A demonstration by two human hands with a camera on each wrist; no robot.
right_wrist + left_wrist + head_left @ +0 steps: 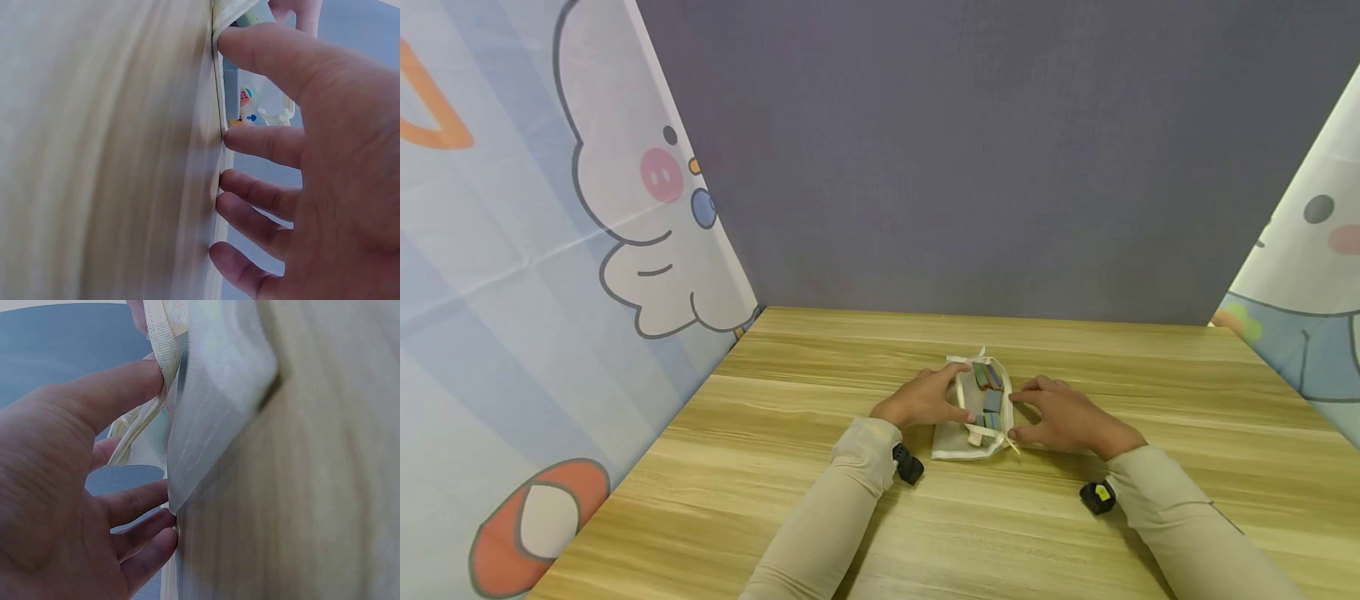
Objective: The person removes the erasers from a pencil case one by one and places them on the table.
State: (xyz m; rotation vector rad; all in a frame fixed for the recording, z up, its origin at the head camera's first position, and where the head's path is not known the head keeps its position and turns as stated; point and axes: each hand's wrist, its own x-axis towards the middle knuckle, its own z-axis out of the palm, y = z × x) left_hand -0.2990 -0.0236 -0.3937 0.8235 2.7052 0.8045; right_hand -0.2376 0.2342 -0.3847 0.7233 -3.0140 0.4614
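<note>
A whitish see-through mesh bag (951,444) with cream trim lies on the table, its mouth spread wide. Inside it show several small blocks (992,401), grey, green and blue. My left hand (927,398) holds the bag's left side, thumb and forefinger at the trim (164,353). From the right, my right hand (1063,417) touches the opposite edge with thumb and forefinger. In the right wrist view its other fingers (259,194) are spread and fairly straight near the tabletop. The fingertips inside the mouth are partly hidden.
The wood-grain table (820,358) ends at a dark grey panel (970,158) behind. Cartoon-printed cloths (497,275) hang at the left and right. A small black device (908,464) sits at my left wrist, another (1097,497) at my right.
</note>
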